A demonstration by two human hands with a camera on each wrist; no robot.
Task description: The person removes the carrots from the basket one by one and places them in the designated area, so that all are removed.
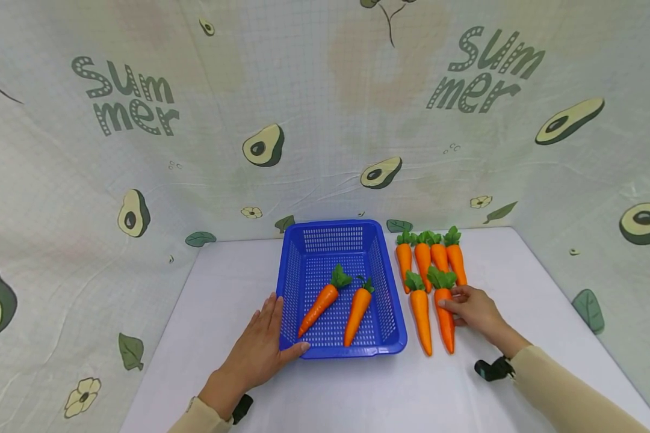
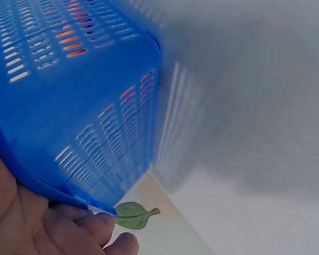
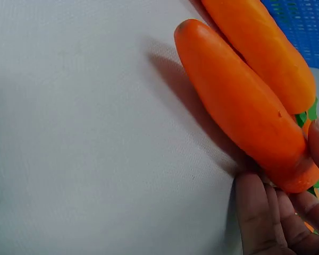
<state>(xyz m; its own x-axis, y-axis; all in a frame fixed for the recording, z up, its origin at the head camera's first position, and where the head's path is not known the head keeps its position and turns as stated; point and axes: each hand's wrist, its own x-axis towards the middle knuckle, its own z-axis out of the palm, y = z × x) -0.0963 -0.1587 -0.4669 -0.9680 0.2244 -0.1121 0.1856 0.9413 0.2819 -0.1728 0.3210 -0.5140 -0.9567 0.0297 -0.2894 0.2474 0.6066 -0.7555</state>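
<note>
A blue plastic basket with slotted walls stands at the middle of the table, with two carrots inside. My left hand lies against its near-left corner, fingers straight along the left rim and thumb on the front rim. In the left wrist view, the fingertips touch the basket's rim. Right of the basket, my right hand holds an orange carrot near its leafy top, the thumb on one side and fingers on the other. That carrot lies on the table in the right wrist view.
Beside the held carrot lies another carrot. Several more carrots form a row behind them, leaves toward the back. A white table meets a cloth backdrop printed with avocados.
</note>
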